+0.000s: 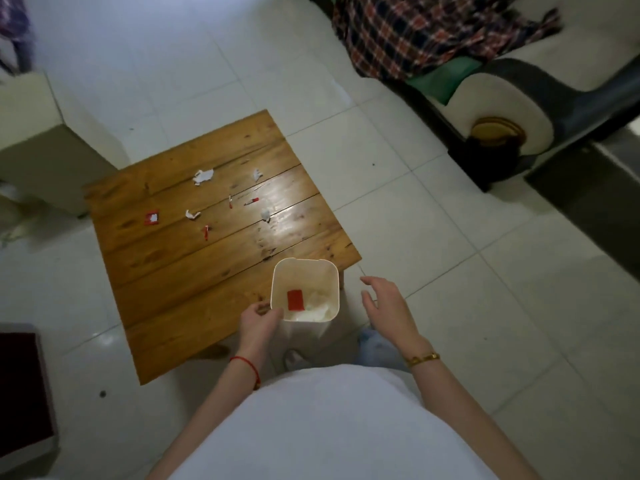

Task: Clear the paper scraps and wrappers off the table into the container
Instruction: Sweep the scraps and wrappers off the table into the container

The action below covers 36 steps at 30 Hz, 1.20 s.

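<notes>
A low wooden table [180,271] carries several scraps: a crumpled white paper [203,176], a small white bit [257,174], a red-and-white wrapper [151,217], another white scrap [192,214], thin red-tipped strips [251,201] and a pale scrap [266,215]. A white square container [304,268] stands at the table's near right corner, with a red piece and white paper inside. My left hand [259,320] grips the container's near left rim. My right hand [384,303] hovers open just right of the container, holding nothing.
A sofa [512,98] with a plaid cloth [415,32] fills the upper right. A beige box-like stool [45,143] stands left of the table. A dark red mat [20,382] lies at lower left. White floor tiles surround the table.
</notes>
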Motion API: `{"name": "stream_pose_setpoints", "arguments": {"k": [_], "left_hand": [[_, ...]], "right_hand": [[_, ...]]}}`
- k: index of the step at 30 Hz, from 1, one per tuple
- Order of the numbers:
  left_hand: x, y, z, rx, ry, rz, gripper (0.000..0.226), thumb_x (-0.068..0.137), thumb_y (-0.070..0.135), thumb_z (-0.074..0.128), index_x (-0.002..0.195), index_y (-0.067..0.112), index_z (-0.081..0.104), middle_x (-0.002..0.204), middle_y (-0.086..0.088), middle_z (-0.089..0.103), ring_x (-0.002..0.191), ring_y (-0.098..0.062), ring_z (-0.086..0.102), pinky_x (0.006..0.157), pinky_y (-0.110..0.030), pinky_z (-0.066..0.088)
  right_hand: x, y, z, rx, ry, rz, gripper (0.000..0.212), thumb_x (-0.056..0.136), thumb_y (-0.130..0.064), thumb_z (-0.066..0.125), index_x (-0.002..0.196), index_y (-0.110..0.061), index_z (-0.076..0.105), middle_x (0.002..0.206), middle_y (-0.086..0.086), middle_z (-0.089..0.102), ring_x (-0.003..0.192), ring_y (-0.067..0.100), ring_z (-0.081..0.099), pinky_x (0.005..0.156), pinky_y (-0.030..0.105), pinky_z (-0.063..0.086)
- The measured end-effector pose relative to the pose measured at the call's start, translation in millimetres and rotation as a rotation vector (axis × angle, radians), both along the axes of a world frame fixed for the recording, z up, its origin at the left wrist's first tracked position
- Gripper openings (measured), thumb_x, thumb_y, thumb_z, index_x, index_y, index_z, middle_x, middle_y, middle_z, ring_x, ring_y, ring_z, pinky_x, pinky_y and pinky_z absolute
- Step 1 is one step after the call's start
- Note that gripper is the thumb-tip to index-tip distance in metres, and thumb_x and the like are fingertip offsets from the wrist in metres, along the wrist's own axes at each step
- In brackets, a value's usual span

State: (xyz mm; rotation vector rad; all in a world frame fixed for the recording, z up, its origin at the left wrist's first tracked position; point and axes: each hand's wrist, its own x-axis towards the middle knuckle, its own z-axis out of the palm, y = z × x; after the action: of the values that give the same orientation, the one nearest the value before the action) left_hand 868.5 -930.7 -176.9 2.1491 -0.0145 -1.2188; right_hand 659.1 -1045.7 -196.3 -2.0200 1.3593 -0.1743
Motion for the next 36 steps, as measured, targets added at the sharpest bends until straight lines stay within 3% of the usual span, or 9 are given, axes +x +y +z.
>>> {"name": "stream_pose_setpoints", "arguments": {"k": [5, 11, 16, 20, 23, 29, 36], "left_hand": [[-27, -68, 6, -0.030, -0.002, -0.084, 0.042, 0.084, 0.015, 0.063, 0.125, 0.011, 0.054, 0.109, -0.008, 0.060, 0.100, -0.026, 0.062, 0.086, -0.039, 0.056], [-85, -162, 7, -0.096, 0.033, -0.122, 0.036, 0.085, 0.014, 0.062, 0.121, 0.013, 0.057, 0.109, -0.009, 0.063, 0.100, -0.025, 0.063, 0.087, -0.040, 0.056], [-138, -241, 15, -0.160, 0.101, -0.059, 0.027, 0.084, 0.007, 0.061, 0.111, 0.008, 0.062, 0.097, -0.008, 0.065, 0.094, -0.024, 0.065, 0.086, -0.039, 0.056], [-163, -289, 23, -0.183, 0.133, -0.048, 0.031, 0.084, 0.004, 0.060, 0.115, 0.003, 0.060, 0.096, -0.008, 0.062, 0.089, -0.022, 0.063, 0.068, -0.026, 0.055], [-168, -318, 27, -0.185, 0.128, -0.028, 0.033, 0.086, 0.003, 0.059, 0.119, 0.001, 0.057, 0.103, -0.011, 0.060, 0.089, -0.022, 0.061, 0.058, -0.021, 0.052], [-149, -377, 25, -0.187, 0.101, 0.093, 0.032, 0.086, 0.000, 0.058, 0.118, 0.001, 0.059, 0.095, -0.007, 0.060, 0.081, -0.018, 0.061, 0.058, -0.020, 0.051], [-87, -454, 10, -0.193, 0.073, 0.241, 0.036, 0.087, 0.005, 0.059, 0.122, 0.004, 0.057, 0.114, -0.014, 0.063, 0.104, -0.027, 0.063, 0.063, -0.022, 0.052]], "right_hand": [[-46, -50, 7, 0.008, -0.020, -0.069, 0.035, 0.098, -0.025, 0.045, 0.131, -0.015, 0.052, 0.130, 0.003, 0.056, 0.122, 0.018, 0.048, 0.101, 0.026, 0.035], [-121, -148, 22, -0.035, -0.013, -0.077, 0.035, 0.098, -0.023, 0.044, 0.131, -0.013, 0.052, 0.130, 0.004, 0.056, 0.121, 0.019, 0.049, 0.101, 0.027, 0.036], [-175, -232, 38, -0.080, 0.007, -0.060, 0.035, 0.098, -0.024, 0.044, 0.130, -0.014, 0.053, 0.130, 0.003, 0.056, 0.120, 0.018, 0.048, 0.100, 0.025, 0.035], [-193, -286, 46, -0.081, 0.010, -0.030, 0.034, 0.098, -0.025, 0.044, 0.130, -0.014, 0.052, 0.129, 0.002, 0.056, 0.120, 0.017, 0.048, 0.100, 0.027, 0.037], [-191, -322, 45, -0.067, 0.005, 0.002, 0.034, 0.098, -0.025, 0.044, 0.130, -0.015, 0.052, 0.129, 0.001, 0.055, 0.120, 0.016, 0.048, 0.100, 0.028, 0.038], [-156, -398, 34, -0.044, -0.002, 0.076, 0.032, 0.098, -0.024, 0.045, 0.128, -0.016, 0.053, 0.128, 0.002, 0.056, 0.118, 0.017, 0.050, 0.098, 0.026, 0.039], [-65, -511, 26, -0.065, -0.009, 0.230, 0.033, 0.098, -0.023, 0.046, 0.128, -0.013, 0.054, 0.127, 0.004, 0.057, 0.116, 0.019, 0.052, 0.099, 0.029, 0.039]]}}
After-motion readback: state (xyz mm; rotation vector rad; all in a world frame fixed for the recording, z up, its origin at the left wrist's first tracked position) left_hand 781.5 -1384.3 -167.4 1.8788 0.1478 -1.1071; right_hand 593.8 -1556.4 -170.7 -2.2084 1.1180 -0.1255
